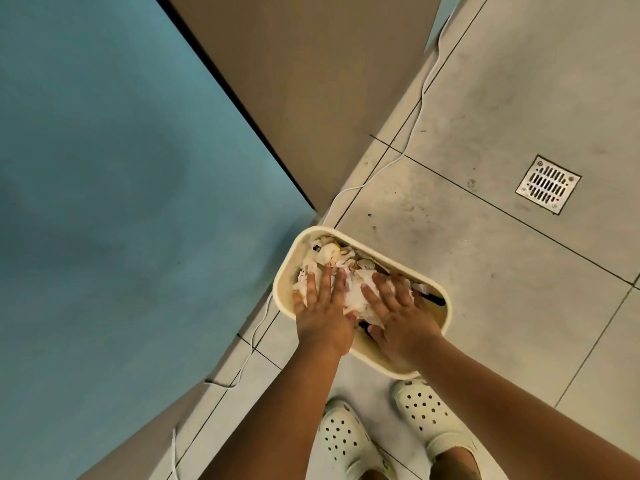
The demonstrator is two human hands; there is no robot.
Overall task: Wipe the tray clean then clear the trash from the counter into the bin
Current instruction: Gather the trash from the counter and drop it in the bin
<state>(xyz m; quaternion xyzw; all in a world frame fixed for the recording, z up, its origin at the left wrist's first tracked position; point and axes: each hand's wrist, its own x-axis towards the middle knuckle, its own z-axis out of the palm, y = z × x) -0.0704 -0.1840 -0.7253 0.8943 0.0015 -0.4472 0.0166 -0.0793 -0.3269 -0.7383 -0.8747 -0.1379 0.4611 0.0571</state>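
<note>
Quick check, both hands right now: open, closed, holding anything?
Left hand: open, fingers straight, pressing down on the crumpled trash in the bin.
Right hand: open, fingers spread, pressing the same trash.

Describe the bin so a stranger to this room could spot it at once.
Start at the blue counter and follow its corner down to the grey tiled floor. The bin stands there, ahead of the white clogs. It is the only cream oblong tub, filled with crumpled paper trash under both hands.
</note>
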